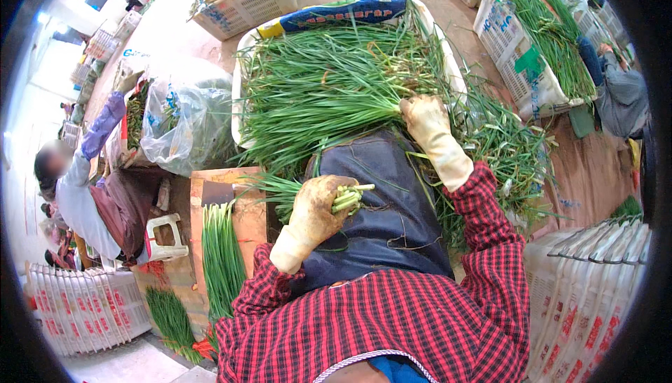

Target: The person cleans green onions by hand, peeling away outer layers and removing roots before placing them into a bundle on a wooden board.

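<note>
My left hand (315, 207), in a soiled cream rubber glove, holds a small bunch of garlic chives (347, 199) above my lap. The pale cut-looking ends point right and the green leaves trail left. My right hand (428, 123), gloved likewise, grips the pale stem ends of chives (362, 104) at the near right of a white plastic crate (239, 81). Loose chives (315, 62) fill that crate, their leaves mostly toward the left. My fingertips there are partly hidden. Under both hands a dark apron (383, 173) covers my legs, with leaf scraps on it.
Left of me, a neat chive bundle (223, 251) lies on a cardboard-topped surface (252, 220); a tied bundle (170, 309) lies lower. Loose leaves (504, 157) heap at right. A white stool (167, 237) and a seated person (84, 199) are left. Stacked crates (588, 299) stand right.
</note>
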`<state>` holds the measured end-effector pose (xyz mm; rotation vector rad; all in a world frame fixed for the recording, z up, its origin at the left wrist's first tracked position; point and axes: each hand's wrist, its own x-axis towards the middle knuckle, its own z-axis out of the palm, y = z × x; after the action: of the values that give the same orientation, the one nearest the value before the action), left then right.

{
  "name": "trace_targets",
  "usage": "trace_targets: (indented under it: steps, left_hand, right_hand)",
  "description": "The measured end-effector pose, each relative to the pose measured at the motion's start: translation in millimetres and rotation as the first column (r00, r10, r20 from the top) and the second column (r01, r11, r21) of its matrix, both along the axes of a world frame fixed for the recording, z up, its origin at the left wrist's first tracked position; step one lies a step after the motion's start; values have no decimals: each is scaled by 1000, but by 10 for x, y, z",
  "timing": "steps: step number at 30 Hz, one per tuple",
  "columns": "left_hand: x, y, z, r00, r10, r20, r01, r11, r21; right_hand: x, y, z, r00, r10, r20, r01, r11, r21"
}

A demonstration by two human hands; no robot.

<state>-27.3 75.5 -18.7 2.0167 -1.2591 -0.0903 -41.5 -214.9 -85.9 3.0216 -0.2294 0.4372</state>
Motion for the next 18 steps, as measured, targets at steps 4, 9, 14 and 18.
trace_targets:
  steps: [4, 9, 14, 18]
  left_hand:
    - [-5, 52, -58, 999, -34, -18, 33, 998, -49]
    - [-19, -39, 166, 985, -122, 120, 111, 989, 99]
    - [-267, -107, 255, 951, -235, 203, 176, 946, 273]
    - [-435, -134, 128, 921, -333, 204, 279, 926, 254]
  right_hand:
    - [-537, 312, 281, 914, 110, 391, -124, 992, 11]
    - [-1089, 539, 242, 927, 179, 331, -194, 981, 14]
    - [-1269, 840, 468, 895, 259, 363, -281, 960, 8]
    - [-1386, 1034, 603, 851, 387, 354, -453, 883, 125]
